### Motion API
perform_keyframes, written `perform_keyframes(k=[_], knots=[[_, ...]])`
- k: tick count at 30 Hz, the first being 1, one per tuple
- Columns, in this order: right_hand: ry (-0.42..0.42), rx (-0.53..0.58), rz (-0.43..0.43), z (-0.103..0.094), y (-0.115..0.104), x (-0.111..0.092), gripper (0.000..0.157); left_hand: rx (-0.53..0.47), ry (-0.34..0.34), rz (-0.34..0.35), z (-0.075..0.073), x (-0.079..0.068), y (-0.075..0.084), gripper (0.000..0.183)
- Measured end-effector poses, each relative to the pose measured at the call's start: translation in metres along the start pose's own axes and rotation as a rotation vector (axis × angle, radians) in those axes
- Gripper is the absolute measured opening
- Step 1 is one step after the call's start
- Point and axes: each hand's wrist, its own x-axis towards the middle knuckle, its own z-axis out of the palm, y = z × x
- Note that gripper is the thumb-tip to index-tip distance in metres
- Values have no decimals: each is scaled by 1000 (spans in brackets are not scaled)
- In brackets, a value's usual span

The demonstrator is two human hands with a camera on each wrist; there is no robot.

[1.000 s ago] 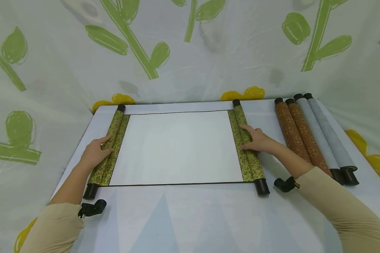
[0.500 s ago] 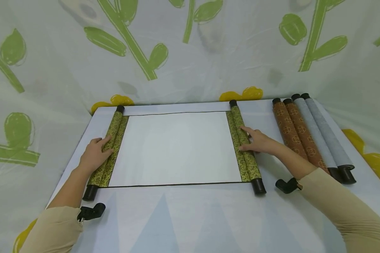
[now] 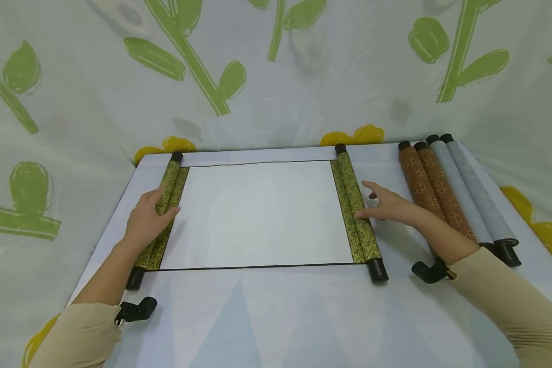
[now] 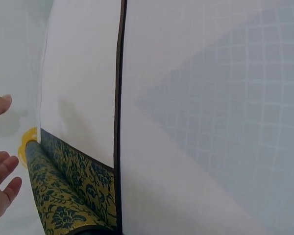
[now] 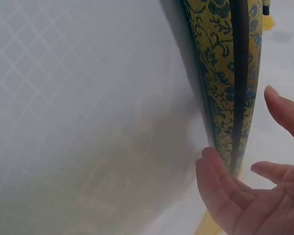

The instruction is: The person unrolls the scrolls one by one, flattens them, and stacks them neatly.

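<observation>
Lying unrolled: white, black-edged scroll [image 3: 262, 214], green-gold floral cloth ends [image 3: 352, 194], black caps [image 3: 377, 271]. Left hand [image 3: 144, 220], right hand [image 3: 390, 205] at ends, fingers spread.

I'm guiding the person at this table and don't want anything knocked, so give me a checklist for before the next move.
1. White sheet spread without folds: ok, none show in the head view.
2. Left roll and right roll on the table: ok, one at each end of the sheet.
3. Left hand gripping its roll: not ok, fingers open.
4. Right hand gripping its roll: not ok, fingers open.
5. Right thumb off the roll: cannot tell, they overlap in the head view.
6. Brown scrolls and grey scrolls apart from the sheet: ok.
</observation>
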Motion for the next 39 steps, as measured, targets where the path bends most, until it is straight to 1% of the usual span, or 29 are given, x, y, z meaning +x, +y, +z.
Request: perform_keyframes(k=[3, 7, 10, 12, 14, 18, 21, 24, 28, 31, 33, 36, 39], knots=[[6, 6, -12, -1, -2, 0, 92, -20, -6, -12, 2, 2, 6, 82], [24, 28, -33, -1, -3, -1, 93, -127, -28, -28, 6, 4, 15, 88], [48, 26, -82, -1, -2, -1, 95, -209, -45, -15, 9, 6, 24, 93], [60, 17, -123, -1, -2, -3, 96, -234, -54, -6, 10, 6, 31, 96], [66, 14, -149, -1, -4, -4, 97, -239, -63, 10, 12, 6, 37, 98], [86, -7, -159, 0, -7, -11, 100, -257, -104, 56, 14, 2, 51, 102], [123, -52, -171, -1, -9, -15, 102, -288, -122, 132, 16, 0, 62, 104], [163, -84, -202, -1, -10, -18, 105, -314, -112, 199, 18, -2, 73, 105], [210, -129, -211, -3, -12, -21, 108, -345, -138, 217, 20, -7, 88, 108], [235, -173, -191, -5, -14, -24, 109, -371, -177, 221, 21, -10, 101, 108], [246, -197, -178, -6, -15, -27, 109, -380, -190, 240, 23, -11, 110, 108], [262, -207, -164, -8, -15, -32, 110, -374, -197, 269, 25, -11, 120, 109], [284, -220, -145, -11, -14, -38, 111, -354, -183, 310, 27, -9, 128, 110]])
